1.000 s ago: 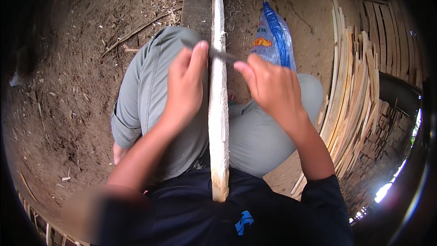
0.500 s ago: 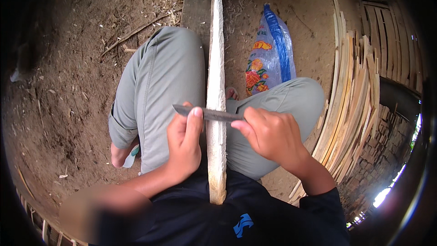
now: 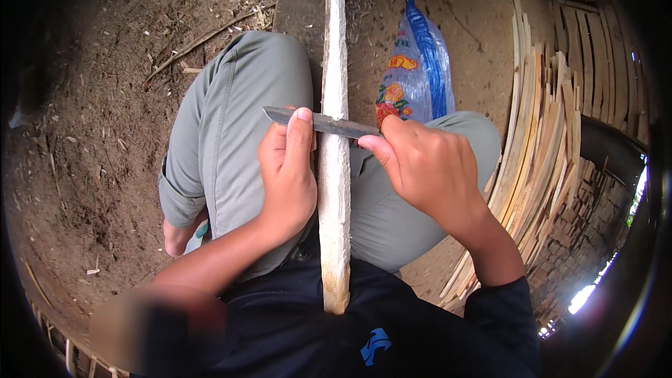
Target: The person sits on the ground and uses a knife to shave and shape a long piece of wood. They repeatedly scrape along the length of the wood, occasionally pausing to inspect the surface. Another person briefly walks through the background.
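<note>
A long pale wooden pole (image 3: pixel 334 203), stripped and rough on top, runs from my belly straight away between my knees. Across it lies the dark blade of a knife (image 3: pixel 329 124), its pointed end to the left. My left hand (image 3: pixel 288 175) is closed at the tip end, thumb on top of the blade and fingers underneath. At the other end my right hand (image 3: pixel 435 168) is wrapped round the knife, thumb along the near side; the handle is hidden in that fist. The blade touches the pole's upper face.
On my right lies a stack of long split wood strips (image 3: pixel 535 147). A blue and clear printed plastic sack (image 3: pixel 427 63) rests beyond my right knee. Under the pole's far part is a dark plank (image 3: pixel 299 0). Wood shavings and a thin stick (image 3: pixel 203 42) lie on the dirt floor.
Both hands have pushed the knife away from me along the pole. The blade's right end now sits lower than its tip end. The pole has stayed nearly in place.
</note>
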{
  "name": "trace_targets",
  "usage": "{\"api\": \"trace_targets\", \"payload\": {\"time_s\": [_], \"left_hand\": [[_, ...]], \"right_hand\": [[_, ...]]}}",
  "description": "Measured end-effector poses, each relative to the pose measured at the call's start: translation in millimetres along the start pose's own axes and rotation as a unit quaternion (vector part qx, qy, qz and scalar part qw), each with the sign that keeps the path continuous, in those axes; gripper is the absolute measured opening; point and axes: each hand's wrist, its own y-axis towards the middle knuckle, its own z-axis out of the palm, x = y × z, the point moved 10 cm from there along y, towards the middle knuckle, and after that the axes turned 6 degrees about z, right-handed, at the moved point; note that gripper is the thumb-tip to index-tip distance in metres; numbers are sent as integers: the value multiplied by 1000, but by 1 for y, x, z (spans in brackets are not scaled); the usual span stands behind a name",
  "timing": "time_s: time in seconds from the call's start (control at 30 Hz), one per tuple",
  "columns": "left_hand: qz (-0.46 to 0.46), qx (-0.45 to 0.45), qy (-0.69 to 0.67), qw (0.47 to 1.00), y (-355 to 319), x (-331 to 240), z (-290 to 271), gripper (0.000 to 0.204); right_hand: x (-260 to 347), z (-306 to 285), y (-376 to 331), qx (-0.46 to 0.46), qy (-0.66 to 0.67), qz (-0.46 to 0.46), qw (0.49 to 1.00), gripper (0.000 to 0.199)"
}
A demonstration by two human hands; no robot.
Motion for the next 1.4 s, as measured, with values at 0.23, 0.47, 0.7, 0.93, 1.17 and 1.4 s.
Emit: {"api": "trace_targets", "payload": {"time_s": [0.23,0.47,0.7,0.93,1.17,1.4], "left_hand": [[15,-7,1,1000,15,2,-1,25],[-2,2,7,1000,32,9,-6,26],[-5,10,12,1000,55,10,-3,29],[39,25,116,992,126,-9,10,29],[104,-11,153,983,86,-17,-1,35],[123,12,228,966,-8,-29,6,33]], "right_hand": [[0,-2,12,-16,-16,1,1000,39],[-2,-7,25,-48,-4,-2,999,40],[-10,-6,45,-81,-35,7,996,41],[-42,-6,96,-100,-10,39,994,44],[-33,16,61,-56,124,38,990,40],[-14,45,-27,-37,259,35,964,32]]}}
